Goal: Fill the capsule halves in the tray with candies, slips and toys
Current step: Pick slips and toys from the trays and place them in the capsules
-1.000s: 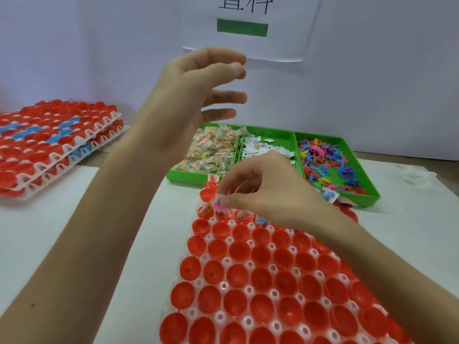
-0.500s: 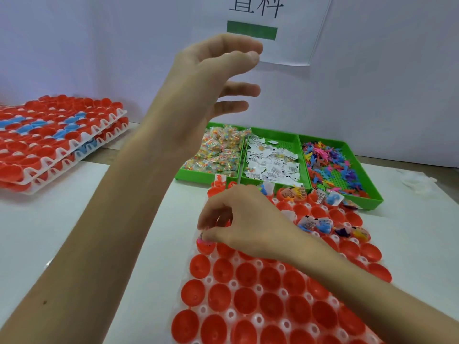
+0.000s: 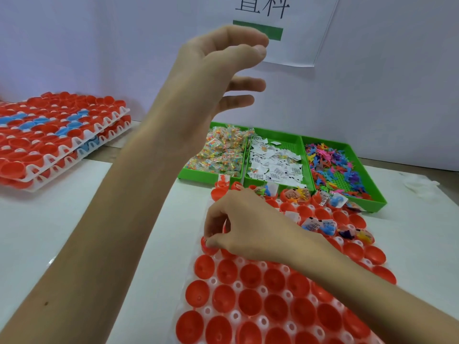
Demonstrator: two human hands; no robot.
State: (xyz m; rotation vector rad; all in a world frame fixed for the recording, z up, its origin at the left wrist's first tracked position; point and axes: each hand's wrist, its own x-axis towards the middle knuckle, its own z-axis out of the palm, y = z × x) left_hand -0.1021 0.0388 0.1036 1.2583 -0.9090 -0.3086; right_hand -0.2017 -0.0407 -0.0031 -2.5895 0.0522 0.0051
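Head view: a capsule half [image 3: 208, 247] at the left edge of the tray [image 3: 237, 285] is being loaded.

The right hand [image 3: 248, 227] is lowered over that half with thumb and forefinger drawn into a pinch. Whether something small is held there cannot be told. The left hand [image 3: 218, 78] is held high above the worktop [image 3: 74, 219], fingers loosely curled and apart with nothing gripped, probably to keep the tray unobstructed. Filled halves [image 3: 320, 225] are grouped along the tray's far edge, just beside the green bins of candies [image 3: 223, 155], slips [image 3: 273, 165] and toys [image 3: 330, 165], which keeps the reach short. The near rows are unfilled, so most of the work is judged to be left. Stacked trays [image 3: 49, 145] are parked at the worktop's far left corner.
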